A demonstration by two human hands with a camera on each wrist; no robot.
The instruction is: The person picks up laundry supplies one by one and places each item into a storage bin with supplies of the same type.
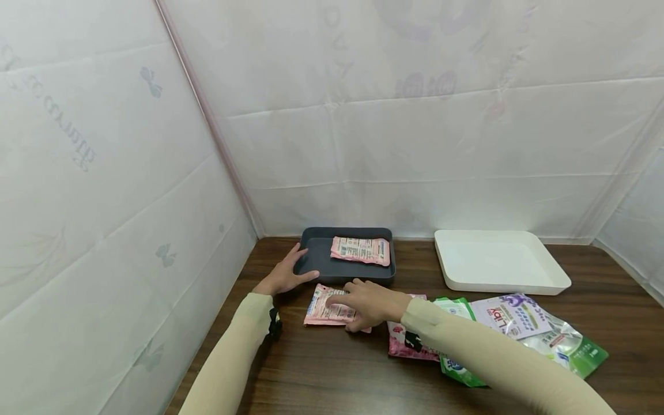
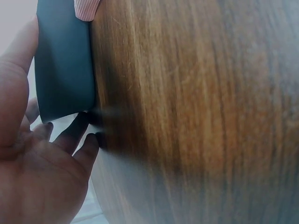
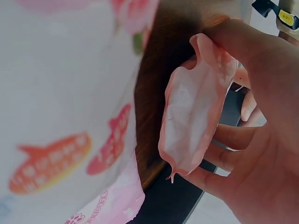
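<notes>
My right hand [image 1: 369, 304] grips a pink soft packet [image 1: 328, 307] near the front of the dark grey tray [image 1: 316, 266]. In the right wrist view, its fingers and thumb lie on opposite sides of the packet [image 3: 189, 116], whose crimped end faces the camera. My left hand [image 1: 288, 274] rests at the tray's near left corner, thumb along the front and fingers spread at the left side. The left wrist view shows its fingers touching the tray [image 2: 65, 60]. Another pink packet [image 1: 360, 250] lies inside that tray.
A white tray [image 1: 562, 281] stands at the back right. Under and beyond my right forearm lie a pink pouch [image 1: 407, 344], a green pouch [image 1: 459, 373], a white and purple Liby pouch [image 1: 510, 316] and a green-white pouch [image 1: 586, 351]. White sheeting [image 1: 415, 144] rises behind the table.
</notes>
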